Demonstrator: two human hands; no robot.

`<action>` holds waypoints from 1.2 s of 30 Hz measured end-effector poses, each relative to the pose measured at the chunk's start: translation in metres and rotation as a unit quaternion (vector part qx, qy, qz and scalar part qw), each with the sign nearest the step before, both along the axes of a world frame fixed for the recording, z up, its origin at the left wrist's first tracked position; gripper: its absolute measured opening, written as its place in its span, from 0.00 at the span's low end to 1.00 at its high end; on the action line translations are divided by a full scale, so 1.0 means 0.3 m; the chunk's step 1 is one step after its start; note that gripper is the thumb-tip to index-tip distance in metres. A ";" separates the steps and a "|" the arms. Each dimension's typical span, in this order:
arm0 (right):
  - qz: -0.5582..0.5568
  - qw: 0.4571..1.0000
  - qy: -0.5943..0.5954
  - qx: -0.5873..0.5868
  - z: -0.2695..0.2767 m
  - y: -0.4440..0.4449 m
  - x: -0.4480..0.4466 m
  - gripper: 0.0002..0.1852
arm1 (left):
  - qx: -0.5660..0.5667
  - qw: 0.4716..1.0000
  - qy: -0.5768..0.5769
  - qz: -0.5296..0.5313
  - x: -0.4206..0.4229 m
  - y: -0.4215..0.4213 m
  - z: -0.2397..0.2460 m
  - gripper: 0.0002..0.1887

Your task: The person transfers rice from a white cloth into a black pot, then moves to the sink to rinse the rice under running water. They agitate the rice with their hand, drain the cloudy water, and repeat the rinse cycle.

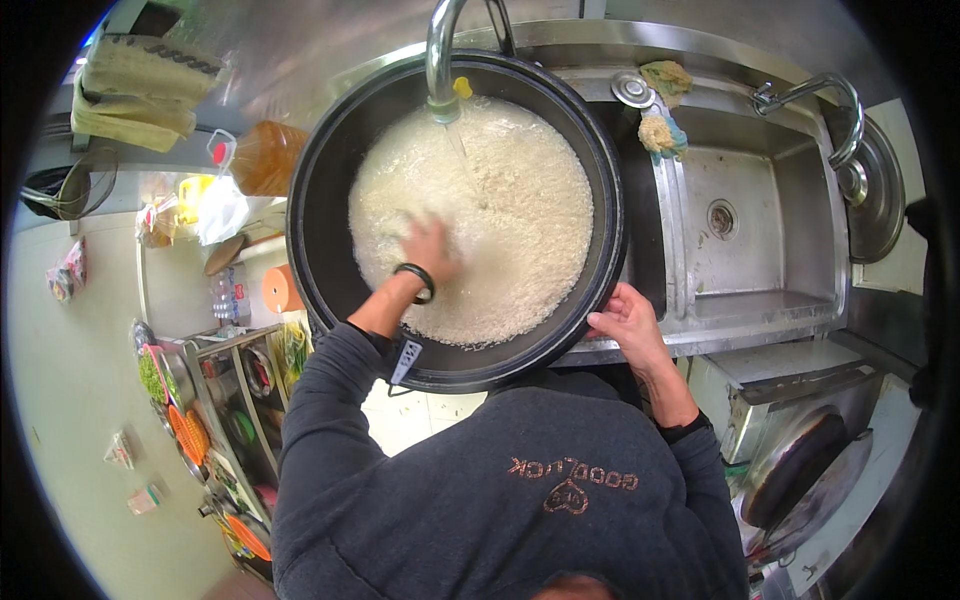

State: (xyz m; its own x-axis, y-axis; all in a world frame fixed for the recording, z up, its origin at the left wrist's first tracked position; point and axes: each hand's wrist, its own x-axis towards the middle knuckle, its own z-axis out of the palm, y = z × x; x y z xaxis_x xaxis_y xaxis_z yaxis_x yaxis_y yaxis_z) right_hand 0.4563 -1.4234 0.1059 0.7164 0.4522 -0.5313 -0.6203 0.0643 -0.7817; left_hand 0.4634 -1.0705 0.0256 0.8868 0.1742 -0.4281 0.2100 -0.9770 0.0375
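Observation:
A large dark round pot (319, 150) sits at the sink in front of me. Wet white rice (517, 225) and cloudy water fill its bottom. My left hand (431, 247), wearing a dark bangle (417, 279) at the wrist, is in among the rice; it is blurred, so its fingers are unclear. On the pot's right side, my right hand (630, 322) grips the outer rim, thumb on top. A chrome faucet (442, 60) reaches over the pot, and a thin stream of water falls from its spout into the rice.
Right of the pot is a stainless steel sink basin (739, 202) with a second faucet (814, 82). Scrubbing cloths (660, 135) and a drain strainer (632, 90) lie on the divider. An oil jug (266, 159) stands left, above a rack (240, 360) with vegetables and baskets.

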 end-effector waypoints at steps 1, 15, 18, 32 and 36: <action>0.002 1.000 -0.003 -0.001 0.002 0.000 0.000 0.18 | -0.040 0.999 0.017 -0.023 -0.015 -0.052 0.005 0.49; -0.002 1.000 0.020 -0.007 0.014 0.001 0.010 0.20 | -0.151 0.968 -0.078 0.184 0.339 0.367 -0.081 0.53; 0.000 1.000 0.019 -0.004 0.014 0.001 0.010 0.20 | -0.166 0.982 0.025 0.091 0.487 0.203 -0.068 0.51; 0.007 1.000 0.011 -0.001 0.011 -0.004 0.010 0.19 | -0.090 0.948 0.151 -0.266 0.065 -0.290 0.183 0.39; 0.007 1.000 0.010 0.003 0.006 -0.007 0.008 0.20 | -0.060 0.939 0.179 -0.286 -0.049 -0.166 0.217 0.27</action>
